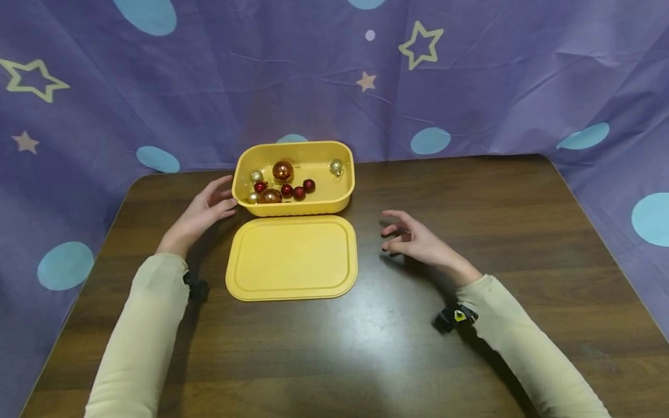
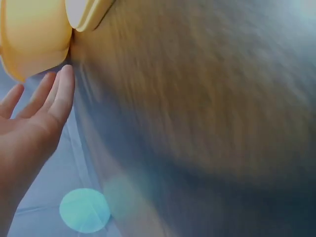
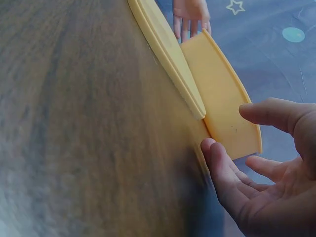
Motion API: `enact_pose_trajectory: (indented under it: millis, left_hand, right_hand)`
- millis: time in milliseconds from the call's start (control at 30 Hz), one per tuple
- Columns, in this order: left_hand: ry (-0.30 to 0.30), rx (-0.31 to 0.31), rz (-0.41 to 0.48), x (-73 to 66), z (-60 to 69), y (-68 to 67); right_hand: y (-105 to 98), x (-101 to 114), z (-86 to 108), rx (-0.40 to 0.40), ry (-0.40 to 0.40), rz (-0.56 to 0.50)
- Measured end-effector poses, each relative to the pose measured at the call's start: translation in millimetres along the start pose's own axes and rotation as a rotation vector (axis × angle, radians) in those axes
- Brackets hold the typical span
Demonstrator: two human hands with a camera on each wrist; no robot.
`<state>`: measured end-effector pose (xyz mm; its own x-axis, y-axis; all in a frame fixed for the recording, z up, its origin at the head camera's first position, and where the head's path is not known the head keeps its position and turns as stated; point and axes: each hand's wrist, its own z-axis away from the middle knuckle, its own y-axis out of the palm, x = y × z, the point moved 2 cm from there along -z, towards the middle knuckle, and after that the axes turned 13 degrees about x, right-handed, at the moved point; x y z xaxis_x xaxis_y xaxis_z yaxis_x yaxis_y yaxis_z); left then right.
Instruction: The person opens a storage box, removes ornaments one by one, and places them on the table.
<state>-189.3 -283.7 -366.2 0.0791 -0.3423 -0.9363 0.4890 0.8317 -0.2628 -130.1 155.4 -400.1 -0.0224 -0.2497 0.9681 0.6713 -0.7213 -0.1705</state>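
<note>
A yellow rectangular box stands without its cover near the back of the table, with several baubles inside. Two are larger and copper-coloured, like this copper bauble; others are small dark red baubles and gold ones, one gold bauble lying apart at the right. Directly in front of the box lies a flat yellow lid. My left hand is at the box's left end, fingers extended; whether they touch it I cannot tell. Right of the lid my right hand hovers with loosely bent fingers, holding nothing.
The brown wooden table meets a purple curtain with stars and blue spots at the back and sides. A black wrist camera sits on the left sleeve, and another wrist camera on the right one.
</note>
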Motion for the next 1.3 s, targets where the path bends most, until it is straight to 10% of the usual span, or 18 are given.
enact_pose_trajectory:
  millis: [500,967,1300]
  left_hand:
    - [-0.027,0.113,0.238,-1.1,-13.7,4.6]
    - [0.004,0.126,0.167,0.6,-12.8,7.1]
    - [0.074,0.156,0.142,-0.2,-11.5,7.3]
  right_hand:
    - [3.5,-1.8,-0.6,-0.011,-0.031,-0.076]
    - [0.1,46.8,-46.9,-0.144,-0.275,-0.021]
    - [9.1,66.5,-85.1,-0.092,-0.367,0.005]
